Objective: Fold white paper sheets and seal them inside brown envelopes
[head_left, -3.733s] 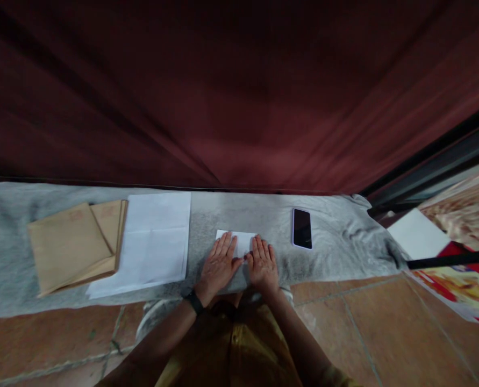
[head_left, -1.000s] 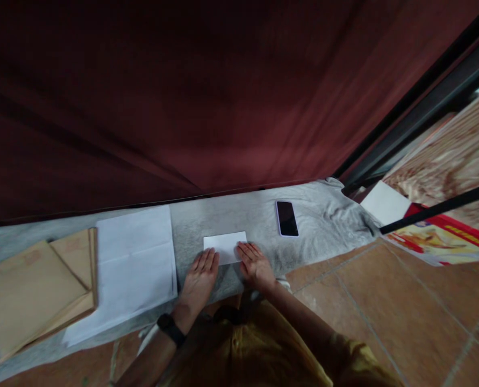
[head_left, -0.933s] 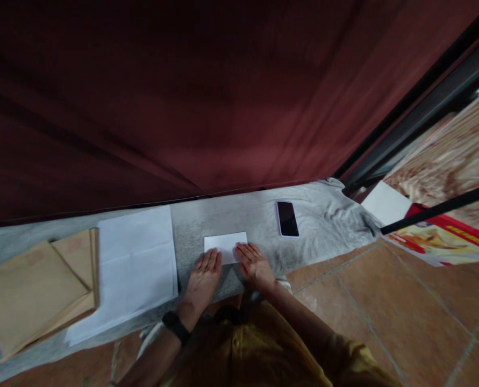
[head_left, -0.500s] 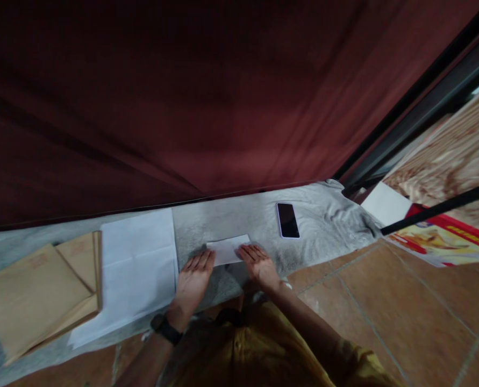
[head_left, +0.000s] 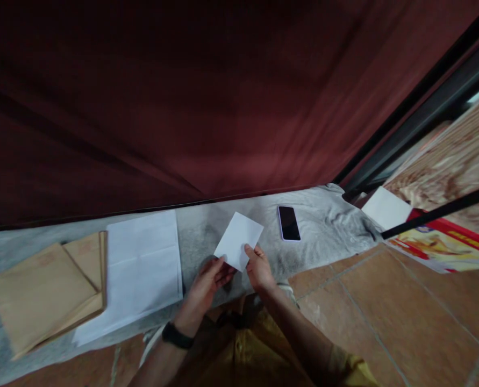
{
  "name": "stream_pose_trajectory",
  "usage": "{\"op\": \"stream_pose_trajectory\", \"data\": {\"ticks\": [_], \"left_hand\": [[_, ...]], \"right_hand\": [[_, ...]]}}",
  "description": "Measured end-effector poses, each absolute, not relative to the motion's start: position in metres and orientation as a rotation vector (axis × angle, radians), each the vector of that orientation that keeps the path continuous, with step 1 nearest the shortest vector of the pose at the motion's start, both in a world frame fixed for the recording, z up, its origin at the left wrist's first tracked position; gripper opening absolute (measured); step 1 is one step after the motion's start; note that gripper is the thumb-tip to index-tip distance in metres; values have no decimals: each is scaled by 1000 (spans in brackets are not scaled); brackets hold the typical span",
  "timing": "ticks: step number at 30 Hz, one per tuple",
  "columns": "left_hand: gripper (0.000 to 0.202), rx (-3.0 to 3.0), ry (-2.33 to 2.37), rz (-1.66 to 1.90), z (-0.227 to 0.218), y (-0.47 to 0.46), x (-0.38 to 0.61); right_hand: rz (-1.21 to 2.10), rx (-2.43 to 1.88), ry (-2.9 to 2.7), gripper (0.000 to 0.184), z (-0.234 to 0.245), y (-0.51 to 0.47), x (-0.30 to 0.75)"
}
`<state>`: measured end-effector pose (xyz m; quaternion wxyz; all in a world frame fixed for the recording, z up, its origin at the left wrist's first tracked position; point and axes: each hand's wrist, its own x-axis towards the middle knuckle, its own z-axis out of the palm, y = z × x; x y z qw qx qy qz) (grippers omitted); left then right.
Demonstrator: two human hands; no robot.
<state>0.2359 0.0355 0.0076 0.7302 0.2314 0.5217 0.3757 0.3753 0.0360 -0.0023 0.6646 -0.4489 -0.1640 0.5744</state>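
A small white folded paper is held tilted above the grey cloth, its far corner pointing away from me. My left hand grips its near left edge, thumb on top and fingers beneath. On the near right edge, my right hand pinches the paper with the thumb on its face. A dark watch sits on my left wrist. To the left lie larger white paper sheets, with brown envelopes beside and partly over them.
A phone with a dark screen lies right of the paper. Behind the cloth hangs a dark red curtain. At the right stand a black metal bar and a red and yellow printed box on the tiled floor.
Both hands lay flat pressing the paper on the cloth. Now the paper is lifted, turned askew and shows a larger face, with fingers closed on its near edges.
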Motion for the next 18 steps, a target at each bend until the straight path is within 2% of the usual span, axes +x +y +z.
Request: {"op": "stream_pose_trajectory", "data": {"ticks": [5, 10, 14, 18], "left_hand": [[49, 528, 1138, 966, 3, 29, 251], [34, 897, 1391, 904, -8, 53, 232], [20, 1170, 1484, 757, -18, 72, 214], [14, 1494, 1514, 553, -20, 85, 207]], "right_hand": [[1320, -1021, -338, 40, -10, 29, 370], [1210, -1260, -505, 47, -35, 26, 401], [860, -1548, -907, 52, -54, 20, 427], [393, -1643, -1443, 49, -49, 8, 433]]}}
